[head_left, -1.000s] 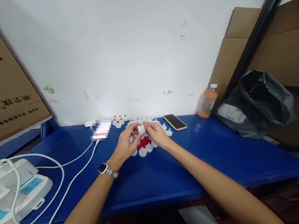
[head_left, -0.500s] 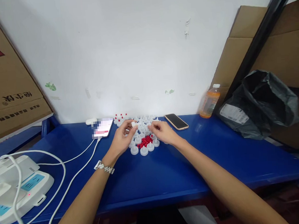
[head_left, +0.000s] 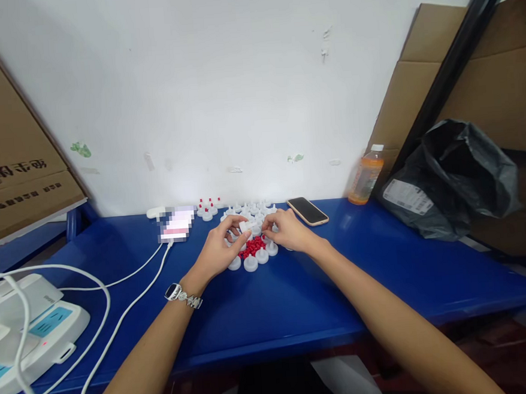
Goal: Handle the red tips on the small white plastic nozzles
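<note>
My left hand [head_left: 221, 248] pinches a small white cap [head_left: 246, 226] between thumb and fingers, just above a little heap of red pieces [head_left: 252, 246]. My right hand [head_left: 287, 231] is close beside it on the right, fingers curled toward the cap; whether they pinch something is hidden. White caps [head_left: 251, 262] lie around the red heap on the blue table [head_left: 297, 296]. A few caps with red tips [head_left: 207, 208] stand farther back by the wall.
A lit phone [head_left: 175, 224] on a white cable lies back left, a dark phone [head_left: 308, 210] back right. An orange bottle [head_left: 366, 175] and a black bag [head_left: 451, 178] sit at the right. A white power strip [head_left: 33, 330] is at the near left, cardboard boxes on both sides.
My hands came apart half a second ago, the right one dipping to the caps; now they are back together over the red heap with a white cap in the left.
</note>
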`<state>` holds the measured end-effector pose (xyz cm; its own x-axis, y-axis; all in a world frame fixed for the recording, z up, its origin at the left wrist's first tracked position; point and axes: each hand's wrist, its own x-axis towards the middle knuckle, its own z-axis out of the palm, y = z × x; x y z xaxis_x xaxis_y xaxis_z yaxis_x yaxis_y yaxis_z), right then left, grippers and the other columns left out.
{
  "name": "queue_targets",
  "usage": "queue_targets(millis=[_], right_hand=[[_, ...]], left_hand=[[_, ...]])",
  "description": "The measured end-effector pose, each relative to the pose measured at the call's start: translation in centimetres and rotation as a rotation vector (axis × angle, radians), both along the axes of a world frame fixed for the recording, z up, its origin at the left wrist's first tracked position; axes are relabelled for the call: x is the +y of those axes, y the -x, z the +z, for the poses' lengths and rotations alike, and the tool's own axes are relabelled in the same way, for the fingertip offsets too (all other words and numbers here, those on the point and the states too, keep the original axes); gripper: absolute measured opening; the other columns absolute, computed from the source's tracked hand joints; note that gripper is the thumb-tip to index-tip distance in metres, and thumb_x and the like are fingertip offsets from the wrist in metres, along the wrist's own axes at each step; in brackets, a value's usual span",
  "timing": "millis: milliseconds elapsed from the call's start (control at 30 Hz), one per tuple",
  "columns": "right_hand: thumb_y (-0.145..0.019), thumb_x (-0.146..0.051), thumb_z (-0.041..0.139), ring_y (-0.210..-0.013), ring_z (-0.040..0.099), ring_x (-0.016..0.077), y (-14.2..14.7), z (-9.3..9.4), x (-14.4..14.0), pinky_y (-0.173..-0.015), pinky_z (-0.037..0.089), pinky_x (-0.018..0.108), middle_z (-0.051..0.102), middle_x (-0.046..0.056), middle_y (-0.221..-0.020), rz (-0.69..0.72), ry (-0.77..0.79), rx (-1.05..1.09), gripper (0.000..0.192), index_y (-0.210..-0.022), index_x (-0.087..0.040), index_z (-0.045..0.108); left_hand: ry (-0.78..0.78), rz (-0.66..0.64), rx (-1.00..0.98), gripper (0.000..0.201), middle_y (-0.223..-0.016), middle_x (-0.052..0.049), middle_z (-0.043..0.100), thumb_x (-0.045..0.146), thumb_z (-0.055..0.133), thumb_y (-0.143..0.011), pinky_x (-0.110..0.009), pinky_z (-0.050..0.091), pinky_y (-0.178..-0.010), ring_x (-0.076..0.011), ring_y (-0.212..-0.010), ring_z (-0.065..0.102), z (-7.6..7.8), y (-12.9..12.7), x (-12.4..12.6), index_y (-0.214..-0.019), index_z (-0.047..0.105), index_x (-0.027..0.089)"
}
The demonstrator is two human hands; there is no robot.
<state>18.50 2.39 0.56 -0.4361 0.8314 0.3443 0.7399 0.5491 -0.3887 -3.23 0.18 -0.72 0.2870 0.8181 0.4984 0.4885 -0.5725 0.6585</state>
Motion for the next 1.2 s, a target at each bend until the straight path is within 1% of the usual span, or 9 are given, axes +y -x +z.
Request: queue_targets(millis=[100, 200, 367, 633, 733, 800, 900, 1033, 1200], right_hand=[[-0.082, -0.017, 0.061, -0.09, 0.059, 0.0211, 0.2, 0.1, -0.2, -0.086, 0.031, 0.035, 0.072, 0.002, -0.082, 0.029, -0.023, 0.001, 0.01, -0.088, -0.02, 0.068], [-0.082, -0.02, 0.062, -0.089, 0.058, 0.0215, 0.1, 0.1, -0.2, -0.086, 0.032, 0.035, 0.072, 0.002, -0.081, -0.026, -0.007, 0.005, 0.018, -0.099, -0.019, 0.066], [-0.081, -0.017, 0.061, -0.089, 0.06, 0.0202, 0.0, -0.2, 0.1, -0.087, 0.033, 0.034, 0.073, 0.002, -0.082, -0.019, 0.038, -0.01, 0.009, -0.085, -0.019, 0.069], [-0.08, -0.017, 0.062, -0.09, 0.059, 0.0201, -0.3, 0.1, 0.0, -0.084, 0.034, 0.033, 0.073, 0.002, -0.082, -0.04, -0.01, 0.009, 0.012, -0.087, -0.02, 0.072], [-0.083, -0.024, 0.063, -0.084, 0.058, 0.0194, -0.1, 0.3, -0.2, -0.08, 0.035, 0.032, 0.071, 0.001, -0.079, -0.07, -0.024, 0.066, 0.015, -0.095, -0.02, 0.07], [-0.086, -0.033, 0.063, -0.077, 0.057, 0.0176, 0.4, 0.4, -0.2, -0.075, 0.037, 0.031, 0.069, 0.001, -0.077, -0.08, 0.002, 0.173, 0.024, -0.105, -0.019, 0.068], [-0.087, -0.042, 0.061, -0.067, 0.055, 0.0143, 1.6, 0.4, 0.1, -0.066, 0.04, 0.028, 0.067, 0.001, -0.078, 0.039, 0.106, 0.38, 0.032, -0.109, -0.018, 0.065], [-0.085, -0.042, 0.064, -0.068, 0.057, 0.0135, 3.0, 0.8, 0.5, -0.064, 0.042, 0.026, 0.068, 0.002, -0.079, 0.237, 0.248, 0.535, 0.028, -0.098, -0.017, 0.065], [-0.084, -0.039, 0.065, -0.066, 0.056, 0.0124, 3.8, 1.8, 2.0, -0.064, 0.043, 0.025, 0.067, 0.001, -0.075, 0.252, 0.189, 0.505, 0.023, -0.081, -0.016, 0.064]], left_hand=[[0.007, 0.009, 0.001, 0.034, -0.087, -0.001, 0.06, 0.044, 0.059, -0.089, -0.028, 0.048, -0.07, -0.0138, -0.071, 0.056, 0.0, 0.0, -0.1, -0.115, 0.06, 0.021], [-0.001, 0.007, 0.011, 0.035, -0.089, -0.002, 0.062, 0.046, 0.058, -0.09, -0.028, 0.049, -0.071, -0.0146, -0.075, 0.058, 0.1, 0.0, -0.1, -0.115, 0.06, 0.022], [-0.005, 0.012, 0.021, 0.035, -0.091, -0.002, 0.063, 0.045, 0.058, -0.09, -0.029, 0.049, -0.072, -0.0159, -0.08, 0.06, 0.1, 0.0, -0.1, -0.116, 0.06, 0.021], [-0.02, 0.053, 0.058, 0.035, -0.098, -0.004, 0.064, 0.044, 0.06, -0.089, -0.03, 0.048, -0.073, -0.0164, -0.082, 0.06, 0.0, 0.2, 0.1, -0.117, 0.06, 0.022], [-0.018, 0.074, 0.066, 0.035, -0.097, -0.004, 0.065, 0.044, 0.06, -0.089, -0.03, 0.047, -0.071, -0.0165, -0.08, 0.06, -0.1, 0.2, 0.1, -0.116, 0.06, 0.022], [-0.019, 0.08, 0.061, 0.034, -0.099, -0.004, 0.066, 0.044, 0.061, -0.088, -0.029, 0.047, -0.071, -0.017, -0.083, 0.061, 0.0, 0.2, 0.1, -0.114, 0.06, 0.022], [-0.018, 0.104, 0.045, 0.034, -0.102, -0.005, 0.068, 0.046, 0.062, -0.088, -0.03, 0.048, -0.073, -0.0183, -0.087, 0.063, 0.0, 0.2, -0.1, -0.112, 0.059, 0.022], [-0.026, 0.132, 0.023, 0.033, -0.101, -0.005, 0.069, 0.048, 0.061, -0.089, -0.031, 0.048, -0.074, -0.0186, -0.086, 0.064, 0.0, 0.3, -0.1, -0.11, 0.059, 0.022], [-0.013, 0.192, 0.022, 0.036, -0.106, -0.005, 0.068, 0.048, 0.063, -0.087, -0.033, 0.048, -0.077, -0.02, -0.09, 0.063, -0.5, 0.5, 0.3, -0.114, 0.057, 0.024]])
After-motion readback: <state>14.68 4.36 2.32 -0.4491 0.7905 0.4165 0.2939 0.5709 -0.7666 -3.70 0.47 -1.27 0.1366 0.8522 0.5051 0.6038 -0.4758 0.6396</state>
